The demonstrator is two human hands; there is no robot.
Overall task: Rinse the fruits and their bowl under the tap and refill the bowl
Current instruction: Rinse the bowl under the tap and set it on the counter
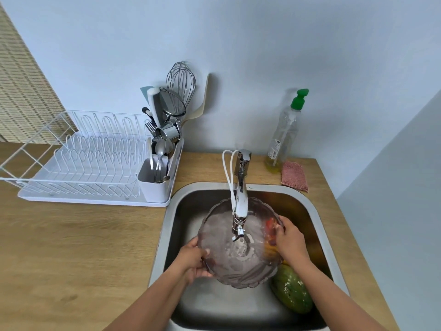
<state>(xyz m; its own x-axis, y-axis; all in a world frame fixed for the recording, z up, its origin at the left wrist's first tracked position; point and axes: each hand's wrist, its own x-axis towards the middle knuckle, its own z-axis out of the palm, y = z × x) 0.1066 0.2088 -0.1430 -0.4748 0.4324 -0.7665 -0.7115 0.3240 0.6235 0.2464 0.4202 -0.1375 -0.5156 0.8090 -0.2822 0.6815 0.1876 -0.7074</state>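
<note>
water from the tap point(241, 185) lands in the middle of the clear glass bowl point(226, 261), which both hands hold over the sink point(167, 235), so the runoff drains there. the left hand point(193, 261) grips the near-left rim, thumb inside. the right hand point(290, 242) curls over the right rim to steady it. wet glass is probably slippery, hence two hands. the bowl holds no fruit. a mottled green fruit point(292, 290) lies in the basin's right corner, and red and orange fruits point(270, 226) show blurred through the glass, likely left in the basin until the refill.
</note>
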